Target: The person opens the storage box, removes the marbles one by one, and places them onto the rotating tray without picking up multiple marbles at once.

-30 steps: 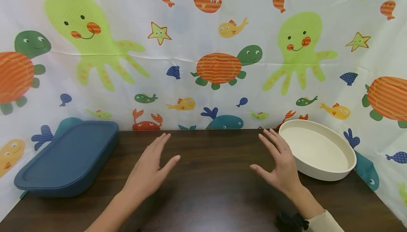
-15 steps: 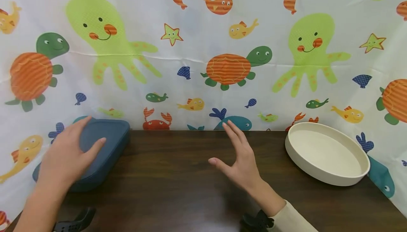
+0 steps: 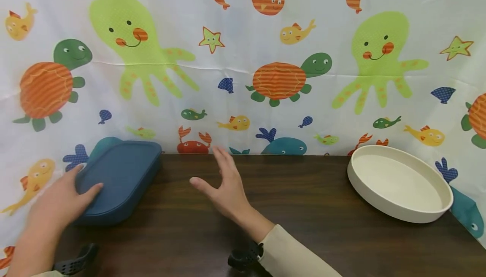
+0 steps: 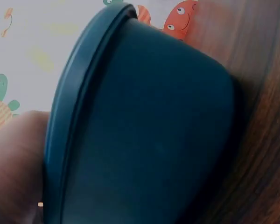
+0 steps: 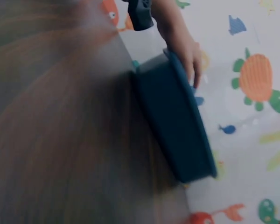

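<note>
A dark blue lidded box [image 3: 117,176] with rounded corners stands on the left of the table. My left hand [image 3: 57,203] is at the near left part of its lid, thumb and fingers spread over the top. The left wrist view shows the box's side wall [image 4: 149,126] and lid rim close up, with part of the hand against the lid. My right hand [image 3: 228,190] is held above the middle of the table, right of the box, thumb apart from the fingers and nothing in it. The right wrist view shows the left hand [image 5: 179,46] on the lid.
A cream oval tray [image 3: 402,216] with a low wall stands at the right of the dark wooden table [image 3: 303,201]. Behind the table hangs a white curtain [image 3: 235,24] printed with sea animals. Each wrist wears a black strap [image 3: 244,258].
My left hand has moved left from above the table and come down onto the blue box's lid. The right hand has travelled left, away from the cream tray. The head view has turned slightly left.
</note>
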Action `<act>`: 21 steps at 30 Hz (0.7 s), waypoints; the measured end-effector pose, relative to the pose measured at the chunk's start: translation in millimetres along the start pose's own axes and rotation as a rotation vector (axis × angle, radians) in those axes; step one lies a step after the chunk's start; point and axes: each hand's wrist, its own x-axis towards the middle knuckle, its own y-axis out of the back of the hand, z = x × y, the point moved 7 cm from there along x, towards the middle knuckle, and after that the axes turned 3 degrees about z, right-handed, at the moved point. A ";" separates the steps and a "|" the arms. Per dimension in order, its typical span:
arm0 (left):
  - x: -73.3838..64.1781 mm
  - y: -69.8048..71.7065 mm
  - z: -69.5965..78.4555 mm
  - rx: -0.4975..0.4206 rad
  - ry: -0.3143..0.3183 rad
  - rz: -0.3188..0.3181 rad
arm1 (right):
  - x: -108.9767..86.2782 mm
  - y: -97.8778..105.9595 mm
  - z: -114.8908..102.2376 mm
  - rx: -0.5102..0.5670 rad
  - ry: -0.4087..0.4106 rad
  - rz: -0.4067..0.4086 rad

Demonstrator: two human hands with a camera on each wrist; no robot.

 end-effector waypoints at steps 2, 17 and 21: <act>-0.2 -1.4 -4.7 -0.006 0.013 -0.021 | 2.9 -19.1 2.3 0.029 -0.037 -0.019; -3.0 -14.0 4.7 -0.160 -0.066 -0.173 | -4.4 -120.7 25.1 0.092 -0.297 -0.152; -4.7 -20.3 7.1 -0.205 -0.064 -0.219 | -6.0 -134.2 24.5 0.097 -0.254 -0.190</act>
